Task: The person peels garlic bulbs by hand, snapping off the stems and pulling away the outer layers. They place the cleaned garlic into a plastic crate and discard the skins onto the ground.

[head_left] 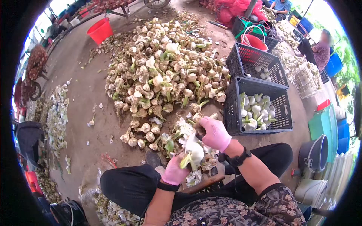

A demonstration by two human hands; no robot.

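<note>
The left hand (176, 169), between 7 and 8 o'clock of the garlic bulb (195, 151), has its fingers curled around it, gripping the stem side. The right hand (215, 133), between 1 and 2 o'clock, bends its fingers in toward the bulb's upper end; a dark shape sits there, and whether they pinch it I cannot tell. The bulb is held above the person's lap, smooth and bright white, with a pale yellow-green stem end toward 7 o'clock. The left fingertips are partly hidden behind it, and its upper edge blurs into pale skin.

Beneath lie loose peelings (208, 164), partly covered by the hands. At 11 o'clock spreads a heap of soil-stained garlic (166, 75). At 2 o'clock a black crate (264, 132) holds clean white bulbs (257, 112), their lower layers out of sight. At 3 o'clock a dark bucket (307, 152) carries pale lettering, too distorted to read surely. The round lens border cuts off the outer edges.
</note>
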